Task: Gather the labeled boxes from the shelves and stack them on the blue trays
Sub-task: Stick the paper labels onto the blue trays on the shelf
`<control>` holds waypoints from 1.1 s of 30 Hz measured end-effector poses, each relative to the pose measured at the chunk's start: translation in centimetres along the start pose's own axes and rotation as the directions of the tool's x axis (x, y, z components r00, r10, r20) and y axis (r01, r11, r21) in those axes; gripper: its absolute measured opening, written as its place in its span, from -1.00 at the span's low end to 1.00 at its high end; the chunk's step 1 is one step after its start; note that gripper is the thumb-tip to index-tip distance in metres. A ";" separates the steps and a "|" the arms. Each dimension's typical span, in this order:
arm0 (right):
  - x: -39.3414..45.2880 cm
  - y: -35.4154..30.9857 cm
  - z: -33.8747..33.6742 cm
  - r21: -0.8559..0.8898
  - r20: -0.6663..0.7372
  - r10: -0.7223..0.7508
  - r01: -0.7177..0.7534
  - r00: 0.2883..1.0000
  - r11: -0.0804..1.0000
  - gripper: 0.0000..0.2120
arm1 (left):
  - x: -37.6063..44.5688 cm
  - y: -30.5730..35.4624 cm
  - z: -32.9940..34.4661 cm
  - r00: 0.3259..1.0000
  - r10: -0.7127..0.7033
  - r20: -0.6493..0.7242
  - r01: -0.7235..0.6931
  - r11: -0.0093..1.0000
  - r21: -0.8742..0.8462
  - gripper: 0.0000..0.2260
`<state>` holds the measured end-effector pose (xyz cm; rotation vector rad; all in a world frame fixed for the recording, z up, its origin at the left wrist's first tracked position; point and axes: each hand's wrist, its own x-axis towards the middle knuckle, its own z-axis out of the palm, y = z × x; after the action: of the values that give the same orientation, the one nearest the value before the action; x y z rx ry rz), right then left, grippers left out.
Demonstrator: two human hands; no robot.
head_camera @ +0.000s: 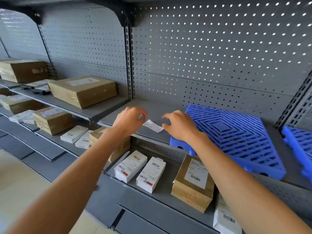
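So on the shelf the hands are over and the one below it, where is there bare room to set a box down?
The blue tray carries nothing across its whole grid. The grey shelf is bare from the upright post to the tray, apart from a paper slip between the left hand and right hand. Below it is crowded: two white boxes and a brown box lie close together.
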<state>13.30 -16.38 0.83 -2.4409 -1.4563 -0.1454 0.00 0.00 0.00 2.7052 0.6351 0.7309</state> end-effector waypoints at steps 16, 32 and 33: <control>1.8 -1.5 2.2 -0.194 0.066 0.191 -0.175 0.979 0.965 -0.61 | 4.0 -5.9 4.3 0.909 0.304 0.286 -0.308 0.951 -0.033 -0.73; 2.3 -3.4 2.8 -0.039 -0.056 0.320 -0.322 0.946 0.946 -0.90 | 3.2 -6.8 5.0 0.931 0.330 0.155 -0.311 0.941 -0.135 -0.72; 2.3 -3.4 2.9 -0.027 -0.060 0.326 -0.328 0.943 0.944 -0.93 | 3.1 -6.8 5.1 0.933 0.330 0.147 -0.310 0.940 -0.139 -0.72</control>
<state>11.29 -12.07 -0.72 -2.6446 -1.0134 -0.1656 2.80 6.64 -5.44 2.7543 0.1060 0.5792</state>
